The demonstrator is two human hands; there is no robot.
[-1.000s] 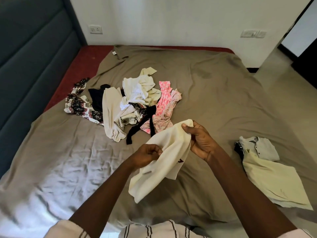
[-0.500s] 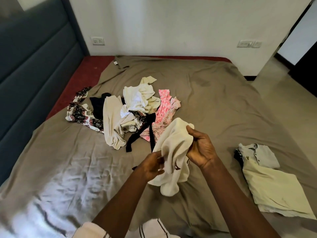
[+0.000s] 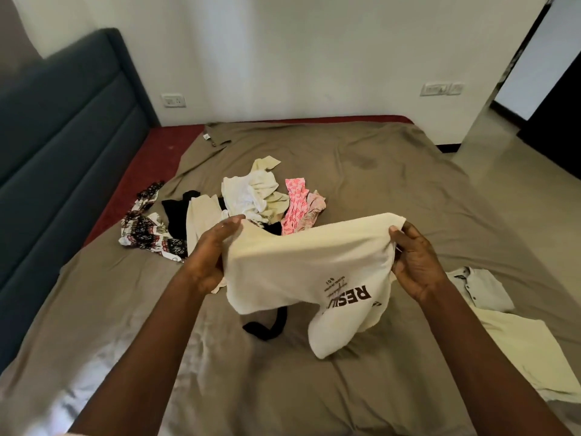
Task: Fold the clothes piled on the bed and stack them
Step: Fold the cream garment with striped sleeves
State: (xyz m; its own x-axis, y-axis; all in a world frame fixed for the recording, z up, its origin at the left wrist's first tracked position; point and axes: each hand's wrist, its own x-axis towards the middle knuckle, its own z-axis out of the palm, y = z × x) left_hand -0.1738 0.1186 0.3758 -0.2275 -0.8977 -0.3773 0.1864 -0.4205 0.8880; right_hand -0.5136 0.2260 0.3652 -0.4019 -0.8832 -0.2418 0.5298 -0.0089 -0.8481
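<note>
I hold a cream T-shirt [image 3: 301, 265] with black printed lettering stretched between both hands above the bed. My left hand [image 3: 210, 256] grips its left edge and my right hand [image 3: 415, 262] pinches its right edge. The lower part of the shirt hangs down in a bunch. Behind it lies the pile of unfolded clothes [image 3: 251, 202]: white, cream, black, pink and patterned pieces. A black strap [image 3: 267, 328] trails out from under the shirt. At the right lie folded garments [image 3: 490, 297], a grey buttoned shirt and a pale yellow piece.
The bed has a wrinkled brown sheet [image 3: 393, 184] over a red mattress [image 3: 151, 165]. A dark blue padded headboard [image 3: 63, 152] runs along the left. White wall with sockets stands behind; a doorway and floor [image 3: 518, 158] are at the right.
The bunched shirt has been pulled out wide between my hands, which moved apart and up. The printed lettering now shows. The camera has tilted upward.
</note>
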